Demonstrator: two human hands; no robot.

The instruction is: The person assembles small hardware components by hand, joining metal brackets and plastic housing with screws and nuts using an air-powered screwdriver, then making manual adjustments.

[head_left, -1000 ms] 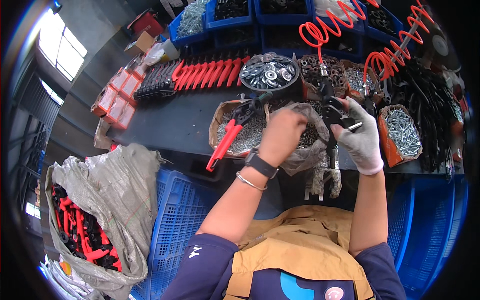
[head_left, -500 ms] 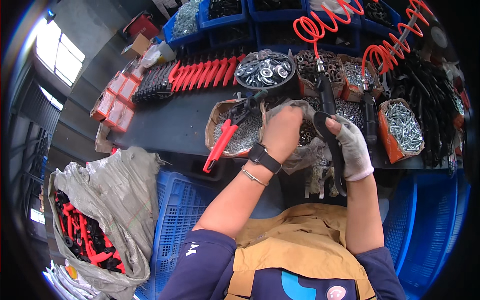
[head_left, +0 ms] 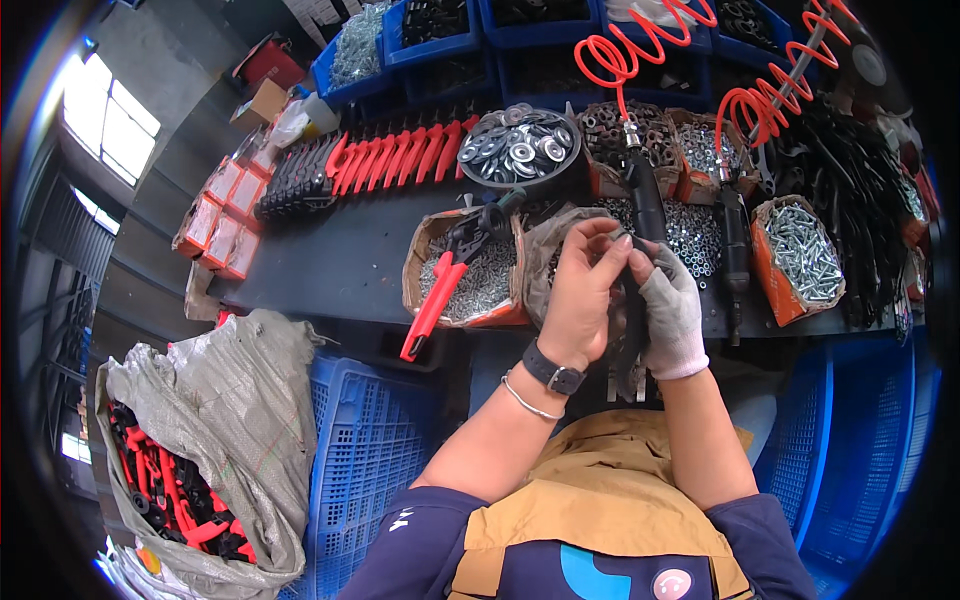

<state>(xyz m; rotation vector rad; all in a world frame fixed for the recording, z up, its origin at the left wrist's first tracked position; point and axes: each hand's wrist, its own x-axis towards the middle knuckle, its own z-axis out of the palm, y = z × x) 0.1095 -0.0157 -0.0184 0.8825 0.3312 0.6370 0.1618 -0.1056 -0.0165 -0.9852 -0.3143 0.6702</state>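
Note:
In front of the bench edge my two hands meet. My right hand [head_left: 672,308], in a pale work glove, is closed around a long, curved black part [head_left: 632,325] that hangs down between the hands. My bare left hand [head_left: 588,285] pinches at the upper end of that part, thumb and fingertips together. Whatever small piece the fingertips hold is hidden. Just behind the left hand is a clear plastic bag [head_left: 543,255]. To its left a red-and-black clamp tool [head_left: 440,300] rests across an open carton of small silver fasteners [head_left: 480,285].
A bowl of washers [head_left: 520,145] and a row of red-handled tools [head_left: 400,155] stand behind. Two black air drivers [head_left: 645,190] hang on red coiled hoses [head_left: 610,60]. A carton of screws [head_left: 798,250] is at right; a woven sack [head_left: 230,400] and blue crate [head_left: 365,420] are lower left.
My left hand has come out of the plastic bag and moved to the upper end of the black part. My right hand has shifted slightly left and down with it.

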